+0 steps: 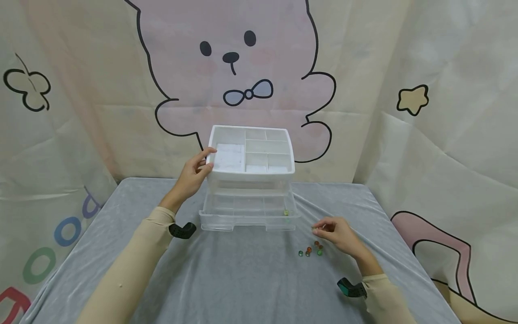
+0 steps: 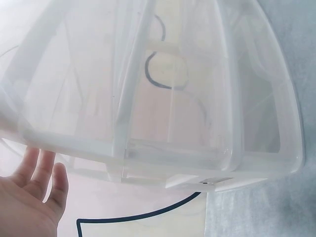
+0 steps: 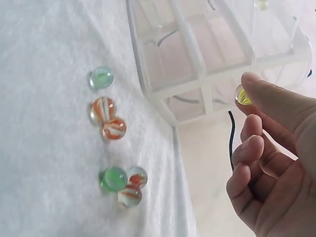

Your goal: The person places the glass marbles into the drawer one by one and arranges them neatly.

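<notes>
A plastic drawer box stands on the table, its white divided top tray [image 1: 229, 158] above a clear drawer [image 1: 244, 221] that is pulled out. My left hand [image 1: 191, 175] grips the left edge of the top tray. My right hand [image 1: 337, 234], right of the drawer and above the cloth, pinches a clear marble with yellow streaks [image 3: 242, 96] between thumb and forefinger. One yellowish marble [image 1: 286, 212] lies at the right in the clear drawer. On the cloth below my right hand are several loose marbles, among them a green marble [image 3: 114, 178] and an orange-striped marble [image 3: 103, 109].
A grey cloth [image 1: 243, 279] covers the table. Behind it hangs a printed curtain [image 1: 352, 67] with a bear drawing, close to the back of the box. More curtain encloses the left and right sides.
</notes>
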A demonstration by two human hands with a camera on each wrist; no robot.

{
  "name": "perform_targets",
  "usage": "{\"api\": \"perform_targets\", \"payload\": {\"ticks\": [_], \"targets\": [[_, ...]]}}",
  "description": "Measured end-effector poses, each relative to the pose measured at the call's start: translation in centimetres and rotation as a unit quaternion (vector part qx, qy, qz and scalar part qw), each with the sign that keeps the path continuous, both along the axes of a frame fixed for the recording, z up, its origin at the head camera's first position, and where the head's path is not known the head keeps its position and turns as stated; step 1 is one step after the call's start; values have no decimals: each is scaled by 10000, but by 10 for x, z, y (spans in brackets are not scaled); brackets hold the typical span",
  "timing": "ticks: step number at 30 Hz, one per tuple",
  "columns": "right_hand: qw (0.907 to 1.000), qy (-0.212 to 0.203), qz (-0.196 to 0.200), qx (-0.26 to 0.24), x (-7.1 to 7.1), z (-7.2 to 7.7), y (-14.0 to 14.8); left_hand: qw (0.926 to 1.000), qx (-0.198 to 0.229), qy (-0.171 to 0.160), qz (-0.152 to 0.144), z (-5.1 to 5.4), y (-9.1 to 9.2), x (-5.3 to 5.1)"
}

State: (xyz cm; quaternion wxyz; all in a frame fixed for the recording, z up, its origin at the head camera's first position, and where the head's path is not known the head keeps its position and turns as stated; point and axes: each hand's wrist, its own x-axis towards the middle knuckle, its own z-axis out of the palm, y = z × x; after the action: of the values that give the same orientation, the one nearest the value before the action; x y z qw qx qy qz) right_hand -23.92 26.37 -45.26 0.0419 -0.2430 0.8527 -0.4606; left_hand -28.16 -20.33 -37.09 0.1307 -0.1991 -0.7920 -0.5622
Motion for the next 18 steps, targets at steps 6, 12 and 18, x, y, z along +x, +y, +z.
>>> {"api": "perform_targets", "payload": {"ticks": [6,12,18], "targets": [[9995,187,133,-195,1,4,-7,10000,22,-66,6,-2,0,0],[9988,340,211,-280,1,8,-13,10000,59,-70,-10,-2,0,-1],[9991,252,154,-299,0,12,-19,9999,62,-85,-22,-2,-1,-2]]}}
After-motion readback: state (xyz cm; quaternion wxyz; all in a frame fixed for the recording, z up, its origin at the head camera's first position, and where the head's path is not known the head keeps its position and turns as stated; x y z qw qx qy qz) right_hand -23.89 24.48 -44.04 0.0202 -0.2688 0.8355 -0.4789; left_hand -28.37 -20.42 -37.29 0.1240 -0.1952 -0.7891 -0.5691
